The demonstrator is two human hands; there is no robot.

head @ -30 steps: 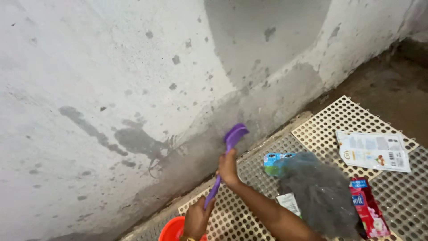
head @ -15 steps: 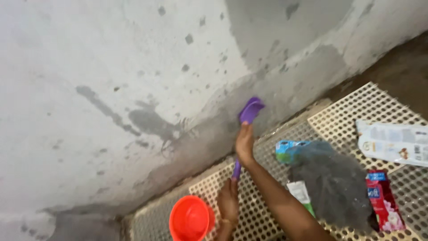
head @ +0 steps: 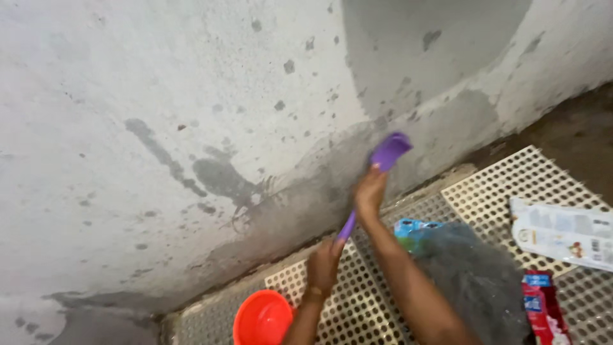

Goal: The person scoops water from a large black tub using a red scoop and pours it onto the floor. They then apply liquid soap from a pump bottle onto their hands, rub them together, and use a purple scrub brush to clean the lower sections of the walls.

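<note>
Against the stained grey wall [head: 211, 128], just above the right hand [head: 371, 190], the head of a purple long-handled brush [head: 389, 151] presses on the damp, darker band near the floor. That hand is clenched around the handle close to the head; the left hand [head: 324, 267] is closed on the lower end of the handle, nearer the body. Just below the left wrist sits an orange plastic bowl [head: 263, 317], and both forearms hang over a cream perforated floor mat [head: 511, 185]. To the right of the right forearm lie a dark mesh bag [head: 472, 281], a small blue packet [head: 408, 228], a white pouch [head: 562, 233] and a red pouch [head: 543, 306].

To scrub well here, I'd judge the upper hand should bear the bristles flat into the wall while the lower one steers, working short overlapping strokes along the dirty band, and keeping elbows off the bowl.
</note>
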